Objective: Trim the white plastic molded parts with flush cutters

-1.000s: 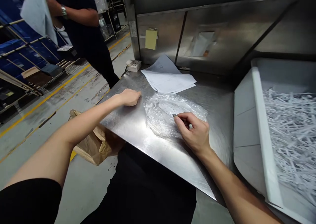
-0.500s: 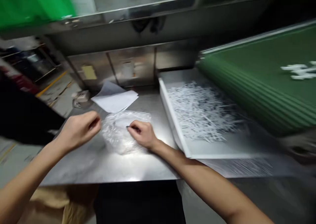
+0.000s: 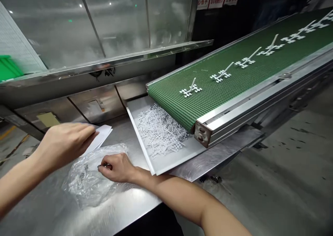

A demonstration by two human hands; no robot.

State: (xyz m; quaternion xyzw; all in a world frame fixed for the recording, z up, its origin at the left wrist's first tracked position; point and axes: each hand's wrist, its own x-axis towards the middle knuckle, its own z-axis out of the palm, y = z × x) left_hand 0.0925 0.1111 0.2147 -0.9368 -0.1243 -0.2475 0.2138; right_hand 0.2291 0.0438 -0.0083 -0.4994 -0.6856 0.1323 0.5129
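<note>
My left hand [image 3: 68, 140] is raised over the left side of the metal table, in front of the white paper [image 3: 102, 136]. Its fingers are bent and pressed together, slightly blurred, and whatever lies inside them is hidden. Over a crumpled clear plastic bag [image 3: 90, 184], my right hand [image 3: 118, 167] is closed in a pinch. A small dark object [image 3: 99, 166] shows between thumb and forefinger, too small to name. The bag lies on the table and seems to hold a few small items that I cannot make out.
Right of my hands, a white tray [image 3: 166, 163] holds a heap of small white plastic parts [image 3: 161, 130]. A green conveyor belt [image 3: 177, 86] ends above it, carrying several white branched pieces [image 3: 191, 90]. A metal shelf [image 3: 125, 60] runs across the back, with a green bin [image 3: 9, 68] at left.
The view has swung right, showing more of the conveyor. My left hand has changed from a loose fist to straighter fingers. My right hand keeps its pinch over the bag.
</note>
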